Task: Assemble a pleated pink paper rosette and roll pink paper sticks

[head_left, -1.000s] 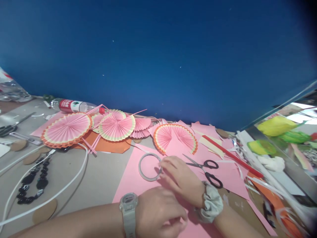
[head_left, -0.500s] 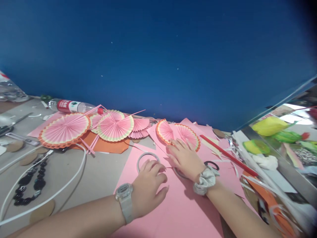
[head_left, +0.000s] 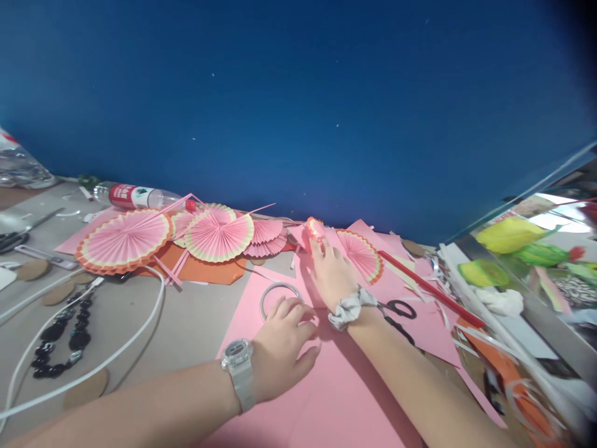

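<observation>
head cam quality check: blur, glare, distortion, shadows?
Head view: strong wide-angle bending, so the table edge curves; corners darken, worst top right. Right edge smears around the yellow and green things. Right hand is soft and casts a shadow on the pink sheet; left hand is sharper. No harsh glare; the blue wall is evenly lit.

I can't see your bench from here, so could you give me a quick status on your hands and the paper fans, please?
Left hand flat on pink sheet, fingers at tape ring. Right hand reaching onto half-folded fan, nothing gripped. Scissors beside right wrist.
</observation>
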### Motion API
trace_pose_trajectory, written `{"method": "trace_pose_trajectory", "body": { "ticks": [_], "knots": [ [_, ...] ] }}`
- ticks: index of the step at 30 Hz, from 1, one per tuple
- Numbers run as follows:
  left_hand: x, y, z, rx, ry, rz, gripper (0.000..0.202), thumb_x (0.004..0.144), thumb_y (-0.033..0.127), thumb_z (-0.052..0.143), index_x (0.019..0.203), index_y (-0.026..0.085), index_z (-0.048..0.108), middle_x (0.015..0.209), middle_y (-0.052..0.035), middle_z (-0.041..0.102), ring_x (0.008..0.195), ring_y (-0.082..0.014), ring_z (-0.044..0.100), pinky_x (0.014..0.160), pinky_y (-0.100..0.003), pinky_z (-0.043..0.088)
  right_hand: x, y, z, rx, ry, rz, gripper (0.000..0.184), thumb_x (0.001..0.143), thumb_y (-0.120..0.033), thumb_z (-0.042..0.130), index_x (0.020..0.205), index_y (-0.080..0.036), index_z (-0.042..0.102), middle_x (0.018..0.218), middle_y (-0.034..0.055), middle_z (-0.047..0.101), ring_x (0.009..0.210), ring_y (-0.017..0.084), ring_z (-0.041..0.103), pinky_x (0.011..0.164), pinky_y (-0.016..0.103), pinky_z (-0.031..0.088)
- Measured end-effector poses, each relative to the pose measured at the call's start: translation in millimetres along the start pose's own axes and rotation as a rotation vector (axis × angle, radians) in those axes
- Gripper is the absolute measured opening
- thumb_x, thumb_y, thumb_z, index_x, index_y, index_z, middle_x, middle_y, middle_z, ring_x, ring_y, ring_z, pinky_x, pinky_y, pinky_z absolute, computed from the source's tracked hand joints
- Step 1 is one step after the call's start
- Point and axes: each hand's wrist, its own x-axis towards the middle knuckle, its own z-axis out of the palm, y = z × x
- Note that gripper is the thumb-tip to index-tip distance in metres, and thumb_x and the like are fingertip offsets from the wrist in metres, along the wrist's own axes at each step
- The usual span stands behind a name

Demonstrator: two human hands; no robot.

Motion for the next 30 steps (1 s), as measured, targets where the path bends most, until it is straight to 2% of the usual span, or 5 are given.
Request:
{"method": "trace_pose_trajectory", "body": {
  "ticks": [5, 12, 18, 23, 30],
  "knots": [
    [-0.4, -1.9, 0.7, 0.019, -0.002, -0.018, 0.008, 0.082, 0.022, 0.053, 0.088, 0.019, 0.057, 0.11, -0.005, 0.055, 0.11, -0.0242, 0.042, 0.1, -0.046, 0.034, 3.5, 21.8, -8.6, 0.017, -0.02, 0.071, 0.033, 0.084, -0.018, 0.041, 0.117, -0.017, 0.048, 0.109, 0.017, 0.053, 0.082, 0.028, 0.057, 0.056, 0.035, 0.043],
    [-2.4, -0.6, 2.2, 0.124, 0.0, -0.095, 0.022, 0.081, 0.029, 0.054, 0.1, 0.02, 0.054, 0.113, -0.0063, 0.054, 0.112, -0.029, 0.042, 0.103, -0.058, 0.023, -1.0, 41.9, -9.8, 0.041, -0.021, 0.121, 0.032, 0.089, -0.025, 0.038, 0.117, -0.013, 0.048, 0.104, 0.0172, 0.054, 0.074, 0.024, 0.059, 0.058, 0.034, 0.042],
    [0.0, 0.4, -0.4, 0.073, -0.005, -0.051, 0.026, 0.081, 0.026, 0.053, 0.106, 0.018, 0.051, 0.114, -0.0075, 0.053, 0.11, -0.0271, 0.043, 0.102, -0.053, 0.029, -24.9, 15.6, -18.2, 0.084, -0.044, -0.024, 0.051, 0.086, -0.037, 0.05, 0.134, -0.024, 0.038, 0.124, 0.015, 0.049, 0.095, 0.03, 0.056, 0.077, 0.042, 0.044],
    [1.3, 4.0, -5.8, -0.107, 0.112, 0.009, 0.02, 0.084, 0.014, 0.046, 0.103, 0.018, 0.049, 0.101, -0.0061, 0.055, 0.099, -0.0191, 0.048, 0.091, -0.036, 0.041, -63.1, -3.9, -26.1, 0.372, -0.137, -0.151, 0.022, 0.09, -0.022, 0.042, 0.109, -0.022, 0.054, 0.102, 0.0078, 0.058, 0.091, 0.023, 0.054, 0.079, 0.038, 0.042],
    [2.9, 17.0, -14.6, -0.099, 0.099, 0.007, 0.024, 0.081, 0.014, 0.049, 0.104, 0.019, 0.048, 0.101, -0.0047, 0.057, 0.096, -0.0181, 0.05, 0.089, -0.033, 0.042, -103.3, -24.0, -1.5, 0.651, -0.13, -0.215, 0.015, 0.083, -0.016, 0.048, 0.096, -0.02, 0.054, 0.094, 0.0067, 0.056, 0.086, 0.023, 0.051, 0.076, 0.041, 0.041]
  ]
}}
